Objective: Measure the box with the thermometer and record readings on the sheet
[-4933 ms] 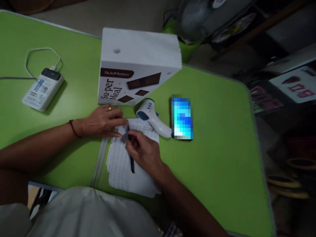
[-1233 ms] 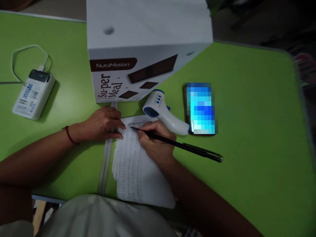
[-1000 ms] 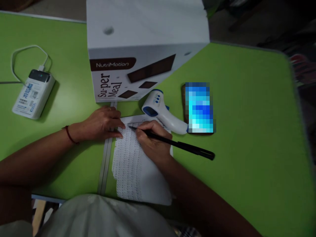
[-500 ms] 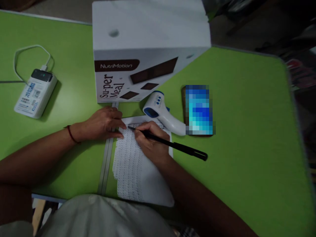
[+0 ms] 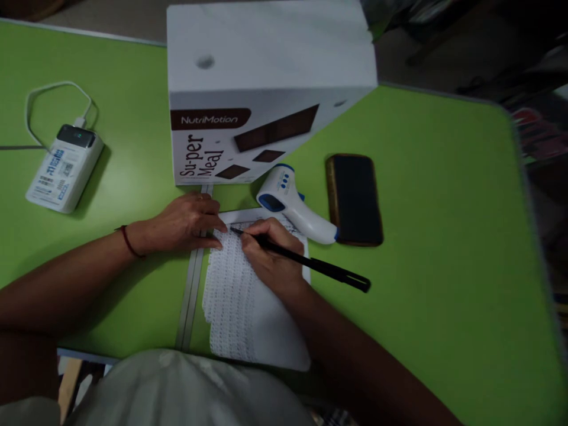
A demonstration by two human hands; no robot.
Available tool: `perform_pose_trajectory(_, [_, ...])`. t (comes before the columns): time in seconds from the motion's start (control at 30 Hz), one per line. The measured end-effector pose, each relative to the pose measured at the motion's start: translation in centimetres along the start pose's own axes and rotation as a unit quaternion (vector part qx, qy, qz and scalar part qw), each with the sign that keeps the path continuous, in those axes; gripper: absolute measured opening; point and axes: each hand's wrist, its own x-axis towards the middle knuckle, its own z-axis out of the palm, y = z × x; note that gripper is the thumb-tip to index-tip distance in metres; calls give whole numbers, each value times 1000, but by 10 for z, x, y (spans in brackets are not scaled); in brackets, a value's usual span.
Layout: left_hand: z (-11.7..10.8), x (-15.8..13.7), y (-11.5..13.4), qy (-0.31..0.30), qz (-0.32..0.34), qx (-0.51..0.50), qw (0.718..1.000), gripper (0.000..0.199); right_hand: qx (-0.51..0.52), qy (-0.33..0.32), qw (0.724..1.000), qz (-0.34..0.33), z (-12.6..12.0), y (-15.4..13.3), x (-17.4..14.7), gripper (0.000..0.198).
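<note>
A sheet of paper [image 5: 242, 302] covered with rows of small handwriting lies on the table in front of me. My right hand [image 5: 277, 254] is closed round a black pen [image 5: 328, 267], whose tip meets the paper near its upper left part. Beside that tip, my left hand [image 5: 190, 223] rests at the paper's left edge, thumb and forefinger apart, the other fingers loosely curled, holding nothing. Just beyond the right hand, a white and blue infrared thermometer [image 5: 295, 207] lies over the paper's top edge.
A large white box [image 5: 266, 53] stands behind the paper on the green table [image 5: 444, 236]. To the right lies a dark-screened phone [image 5: 355, 198] by the thermometer's handle. At left is a white power bank [image 5: 64, 168] with a cable [image 5: 57, 84] plugged in.
The phone's screen, bright and blurred out before, is now dark. The pen's rear end has dipped slightly down and to the left. My left hand has stayed in place.
</note>
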Motion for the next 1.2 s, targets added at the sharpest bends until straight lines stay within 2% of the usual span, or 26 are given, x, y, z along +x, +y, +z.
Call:
perform_pose_trajectory(0.2, [-2, 0, 1, 10, 6, 2, 1000, 29, 8, -7, 1000, -2, 0, 0, 0, 12])
perform_pose_trajectory(0.4, [-1, 0, 0, -7, -4, 1, 1000, 30, 11, 0, 1000, -13, 0, -1, 0, 13])
perform_pose_trajectory(0.53, [-1, 0, 0, 7, 4, 0, 1000, 29, 6, 14, 1000, 2, 1, -2, 1, 11])
perform_pose_trajectory(0.7, [-1, 0, -1, 14, 11, 0, 1000, 32, 6, -5, 1000, 13, 0, -1, 1, 10])
perform_pose_trajectory(1.0, [1, -1, -1, -10, -10, 6, 1000, 29, -4, 4, 1000, -2, 0, 1, -1, 11])
perform_pose_trajectory(1.2, [1, -1, -2, 6, 2, -6, 1000, 36, -3, 16, 1000, 6, -1, 2, -2, 11])
